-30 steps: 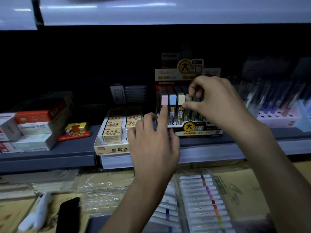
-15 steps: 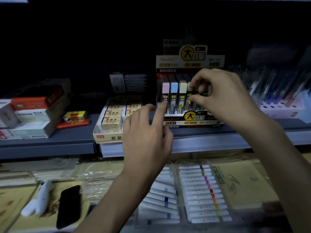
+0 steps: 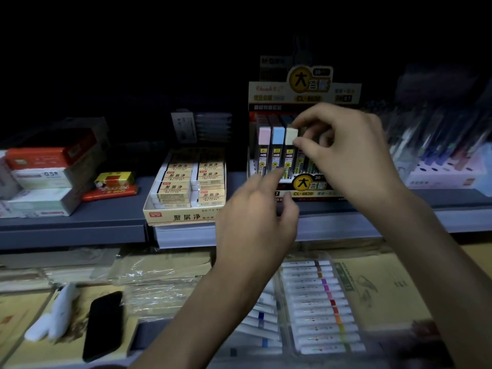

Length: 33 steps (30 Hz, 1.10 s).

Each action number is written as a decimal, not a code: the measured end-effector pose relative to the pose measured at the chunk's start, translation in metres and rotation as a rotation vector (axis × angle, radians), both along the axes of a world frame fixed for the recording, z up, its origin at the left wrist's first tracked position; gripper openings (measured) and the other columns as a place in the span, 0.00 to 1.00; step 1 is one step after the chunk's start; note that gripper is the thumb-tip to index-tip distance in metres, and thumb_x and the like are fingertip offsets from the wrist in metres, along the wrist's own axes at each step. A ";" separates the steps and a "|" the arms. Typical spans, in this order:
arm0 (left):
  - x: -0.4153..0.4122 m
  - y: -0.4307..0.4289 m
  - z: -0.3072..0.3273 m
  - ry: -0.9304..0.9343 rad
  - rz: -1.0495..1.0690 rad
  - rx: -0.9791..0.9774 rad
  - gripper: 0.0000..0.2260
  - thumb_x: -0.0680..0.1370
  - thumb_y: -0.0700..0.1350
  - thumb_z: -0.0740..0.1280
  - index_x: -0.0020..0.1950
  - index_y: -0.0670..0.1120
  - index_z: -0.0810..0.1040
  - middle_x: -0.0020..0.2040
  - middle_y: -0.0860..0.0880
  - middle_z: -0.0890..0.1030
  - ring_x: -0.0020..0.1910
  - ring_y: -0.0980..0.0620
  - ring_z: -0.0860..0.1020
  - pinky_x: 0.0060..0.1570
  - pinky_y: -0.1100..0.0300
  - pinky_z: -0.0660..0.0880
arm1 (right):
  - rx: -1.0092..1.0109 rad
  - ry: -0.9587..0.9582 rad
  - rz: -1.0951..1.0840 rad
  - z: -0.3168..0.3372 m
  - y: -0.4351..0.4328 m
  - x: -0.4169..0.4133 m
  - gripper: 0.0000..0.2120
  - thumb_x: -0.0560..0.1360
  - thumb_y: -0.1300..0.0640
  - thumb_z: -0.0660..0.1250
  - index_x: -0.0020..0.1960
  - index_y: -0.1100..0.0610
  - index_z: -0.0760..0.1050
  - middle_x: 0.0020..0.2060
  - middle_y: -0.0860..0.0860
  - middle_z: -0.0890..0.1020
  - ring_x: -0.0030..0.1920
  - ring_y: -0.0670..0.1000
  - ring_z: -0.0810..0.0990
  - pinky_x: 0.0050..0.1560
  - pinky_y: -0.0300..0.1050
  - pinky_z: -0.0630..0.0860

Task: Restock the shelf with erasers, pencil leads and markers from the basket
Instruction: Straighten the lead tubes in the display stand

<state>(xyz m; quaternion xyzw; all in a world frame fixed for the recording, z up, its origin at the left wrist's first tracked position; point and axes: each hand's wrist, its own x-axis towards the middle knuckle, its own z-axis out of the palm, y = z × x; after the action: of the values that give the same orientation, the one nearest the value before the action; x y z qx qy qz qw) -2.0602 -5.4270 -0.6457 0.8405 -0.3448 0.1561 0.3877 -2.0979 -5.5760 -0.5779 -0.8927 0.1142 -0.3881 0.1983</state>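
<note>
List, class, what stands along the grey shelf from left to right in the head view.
stacked boxes → yellow-and-red pack → eraser box → pencil lead display → pen rack

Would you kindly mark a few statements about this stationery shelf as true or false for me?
1. The right hand pinches the yellow-capped lead case in the lead display. True.
2. The eraser box stands to the right of the lead display. False: the eraser box stands to its left.
3. The black phone lies on the shelf beside the erasers. False: the black phone lies on the lower surface, below the shelf.
4. The pink-capped case stands left of the blue-capped case. True.
</note>
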 end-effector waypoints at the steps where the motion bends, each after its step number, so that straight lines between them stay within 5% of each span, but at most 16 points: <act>1: -0.003 -0.002 0.001 0.110 -0.019 -0.005 0.21 0.81 0.52 0.64 0.75 0.56 0.73 0.39 0.55 0.78 0.42 0.53 0.78 0.42 0.53 0.78 | 0.026 -0.011 -0.008 0.000 0.001 0.000 0.06 0.76 0.55 0.74 0.52 0.46 0.82 0.38 0.42 0.82 0.37 0.43 0.79 0.44 0.47 0.80; 6: -0.007 -0.008 0.002 0.342 -0.077 -0.072 0.25 0.80 0.53 0.67 0.77 0.58 0.70 0.32 0.54 0.81 0.38 0.58 0.81 0.46 0.51 0.81 | 0.218 0.005 -0.107 0.003 0.005 -0.003 0.03 0.77 0.55 0.73 0.45 0.47 0.82 0.33 0.43 0.83 0.39 0.37 0.81 0.38 0.30 0.73; 12: -0.004 -0.014 -0.004 0.573 -0.163 -0.236 0.25 0.76 0.52 0.68 0.74 0.56 0.73 0.34 0.52 0.84 0.37 0.53 0.83 0.46 0.45 0.82 | 0.497 0.195 -0.056 0.001 0.006 -0.010 0.07 0.78 0.56 0.70 0.43 0.49 0.85 0.43 0.42 0.85 0.48 0.43 0.81 0.49 0.43 0.76; 16: -0.002 -0.014 -0.007 0.611 -0.171 -0.290 0.26 0.76 0.48 0.67 0.75 0.55 0.71 0.35 0.49 0.85 0.34 0.50 0.83 0.41 0.43 0.83 | 0.577 0.270 -0.009 -0.004 0.008 -0.011 0.07 0.78 0.57 0.70 0.46 0.50 0.86 0.37 0.39 0.81 0.42 0.41 0.77 0.50 0.43 0.74; 21: -0.004 -0.017 -0.006 0.706 -0.242 -0.373 0.27 0.80 0.42 0.68 0.79 0.50 0.67 0.35 0.48 0.86 0.27 0.60 0.79 0.39 0.55 0.78 | 0.679 0.291 -0.025 -0.015 0.006 -0.007 0.06 0.78 0.53 0.71 0.44 0.49 0.86 0.29 0.38 0.75 0.37 0.42 0.72 0.41 0.43 0.69; 25: -0.004 -0.015 0.000 0.796 -0.260 -0.449 0.25 0.81 0.38 0.67 0.78 0.47 0.69 0.34 0.46 0.86 0.23 0.59 0.75 0.27 0.65 0.72 | 0.714 0.289 -0.028 -0.018 0.004 -0.006 0.07 0.78 0.54 0.70 0.44 0.51 0.86 0.27 0.39 0.75 0.34 0.42 0.71 0.33 0.41 0.62; 33: 0.000 -0.011 0.006 0.962 -0.298 -0.539 0.22 0.81 0.36 0.66 0.76 0.45 0.71 0.33 0.46 0.84 0.21 0.56 0.70 0.23 0.66 0.67 | 0.754 0.296 -0.029 -0.017 0.005 -0.006 0.06 0.78 0.55 0.70 0.48 0.51 0.86 0.24 0.43 0.78 0.29 0.44 0.72 0.31 0.39 0.63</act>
<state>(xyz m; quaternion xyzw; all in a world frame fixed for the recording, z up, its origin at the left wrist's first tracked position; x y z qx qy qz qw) -2.0602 -5.4381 -0.6397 0.6306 -0.1924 -0.2184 0.7195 -2.1044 -5.5706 -0.5948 -0.8018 0.2888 -0.1890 0.4879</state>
